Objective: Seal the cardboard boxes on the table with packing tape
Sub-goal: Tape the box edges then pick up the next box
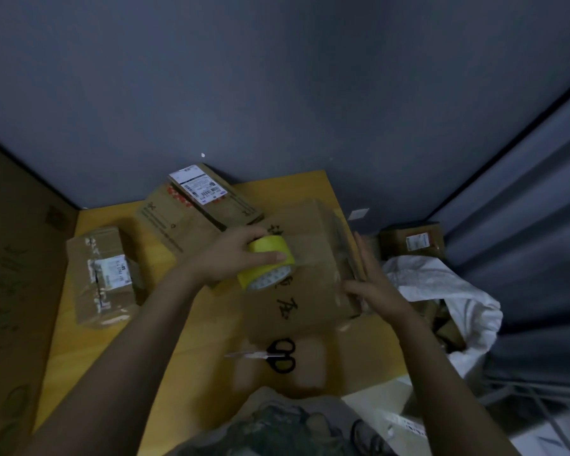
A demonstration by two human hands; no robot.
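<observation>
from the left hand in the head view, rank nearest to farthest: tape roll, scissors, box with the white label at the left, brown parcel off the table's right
1. tape roll: held in the left hand, over the big box.
2. scissors: below the hand, toward the person.
3. labelled box: left side of the table.
4. brown parcel: far right, off the table.

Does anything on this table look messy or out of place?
Mostly the scissors: they lie loose on the near flap of the box being taped. The small box at left carries wrinkled, ragged old tape. Nothing looks spilled.
</observation>
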